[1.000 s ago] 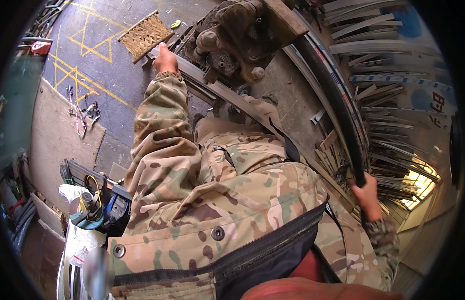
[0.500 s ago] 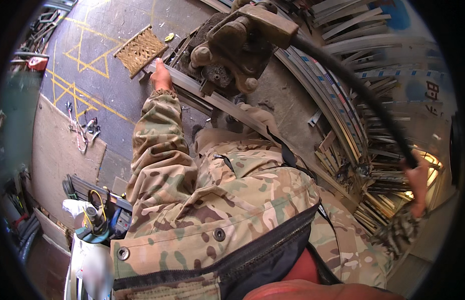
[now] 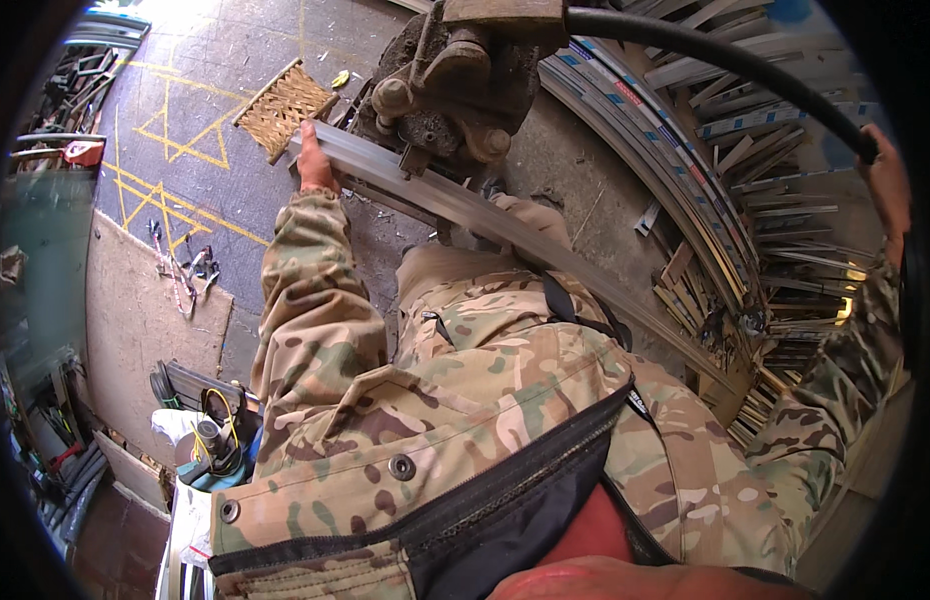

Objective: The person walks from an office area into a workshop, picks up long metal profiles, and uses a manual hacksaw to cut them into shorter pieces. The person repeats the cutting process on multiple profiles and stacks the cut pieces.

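My left hand (image 3: 313, 158) grips the far end of a long grey metal strip (image 3: 455, 205) that runs under a rusty press machine (image 3: 455, 85) and back past my body. My right hand (image 3: 888, 190) is raised at the right and is closed around the end of the machine's long black lever (image 3: 725, 60). Both my arms are in camouflage sleeves, and my jacket fills the lower half of the view.
Stacks of cut metal strips (image 3: 745, 170) lie fanned out on the right. A woven mat (image 3: 283, 105) lies on the concrete floor with yellow painted lines (image 3: 175, 150). A board (image 3: 150, 320) with small tools and a blue power tool (image 3: 210, 450) sit at the left.
My right hand has swung the black lever upward and outward to the right. My left hand has stayed on the strip's end as the view shifted closer to the machine.
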